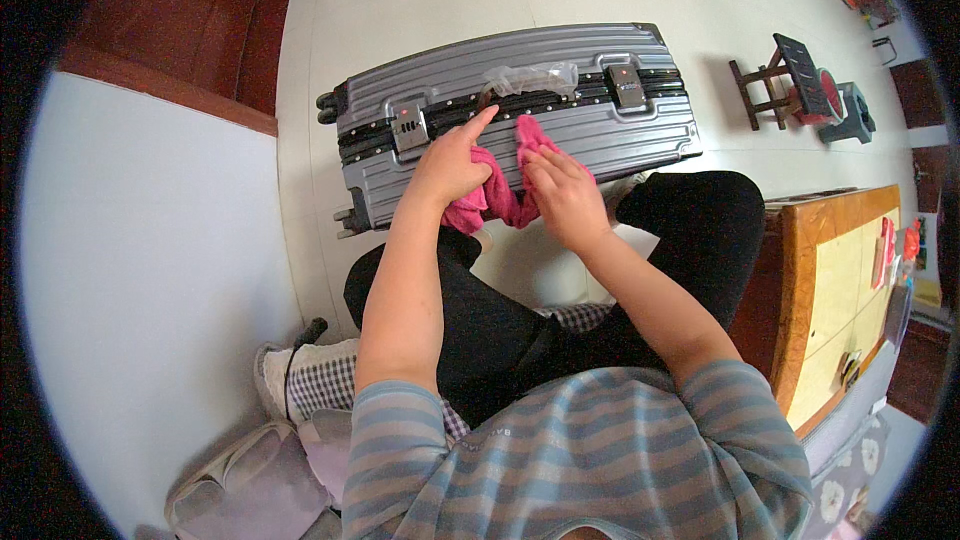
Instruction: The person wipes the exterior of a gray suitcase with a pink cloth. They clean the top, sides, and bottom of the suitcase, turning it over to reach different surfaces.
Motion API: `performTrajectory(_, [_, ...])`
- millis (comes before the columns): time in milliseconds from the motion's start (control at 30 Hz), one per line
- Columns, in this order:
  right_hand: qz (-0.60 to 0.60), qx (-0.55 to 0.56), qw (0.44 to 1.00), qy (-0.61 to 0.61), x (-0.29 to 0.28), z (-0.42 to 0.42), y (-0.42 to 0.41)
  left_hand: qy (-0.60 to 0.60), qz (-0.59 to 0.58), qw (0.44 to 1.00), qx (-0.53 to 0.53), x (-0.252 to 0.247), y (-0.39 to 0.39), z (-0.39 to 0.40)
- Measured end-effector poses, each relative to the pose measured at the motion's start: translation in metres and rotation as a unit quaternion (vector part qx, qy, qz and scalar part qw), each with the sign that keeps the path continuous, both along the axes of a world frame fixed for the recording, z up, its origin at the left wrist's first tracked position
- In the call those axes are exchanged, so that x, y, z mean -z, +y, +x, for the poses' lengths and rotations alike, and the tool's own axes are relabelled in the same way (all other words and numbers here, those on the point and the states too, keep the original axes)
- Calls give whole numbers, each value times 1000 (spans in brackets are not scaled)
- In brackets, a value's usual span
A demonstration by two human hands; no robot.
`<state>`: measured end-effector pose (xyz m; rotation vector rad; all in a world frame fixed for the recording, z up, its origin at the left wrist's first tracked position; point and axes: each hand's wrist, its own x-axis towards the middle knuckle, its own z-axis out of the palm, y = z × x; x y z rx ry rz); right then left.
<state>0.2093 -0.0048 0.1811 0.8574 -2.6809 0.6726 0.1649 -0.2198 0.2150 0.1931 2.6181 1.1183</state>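
In front of my knees a grey ribbed hard-shell suitcase (450, 79) stands on the floor, its latched side facing up at me. Clear plastic wrap covers its carry handle (534, 80). One combination latch (409, 126) sits at the left and another metal latch (627, 85) at the right. A pink cloth (517, 206) stretches between my hands over the near edge of the case. My left hand (452, 165) grips one end, index finger extended toward the black frame strip. My right hand (564, 191) presses the other end against the shell.
A wood-edged table (799, 300) stands close on my right. Farther right are a small dark folding stool (799, 75) and a grey plastic stool (847, 112). A white wall (150, 225) runs along the left. Checked fabric (322, 382) and a grey cushion (255, 480) lie at lower left.
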Motion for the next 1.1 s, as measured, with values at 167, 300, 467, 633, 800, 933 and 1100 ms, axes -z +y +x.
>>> performTrajectory(167, [35,107,994,9,-9,-1,37,6,-3,1000,3,9,-7,8])
performTrajectory(300, [77,185,980,1,-8,-12,74,-25,-23,999,3,-2,-5,10])
performTrajectory(467, [79,201,976,15,-6,-14,83,-65,-23,997,20,-3,-11,12])
performTrajectory(633, [108,174,979,22,1,4,71,-122,-47,985,115,-13,-18,21])
performTrajectory(800, [-8,88,996,-12,-15,15,51,-194,109,953,204,-48,-36,31])
performTrajectory(933, [-134,92,967,-195,-20,21,14,-157,387,906,74,-48,-67,34])
performTrajectory(1100, [-158,-15,986,-47,-56,-11,-58,-69,432,860,-265,-26,-89,29])
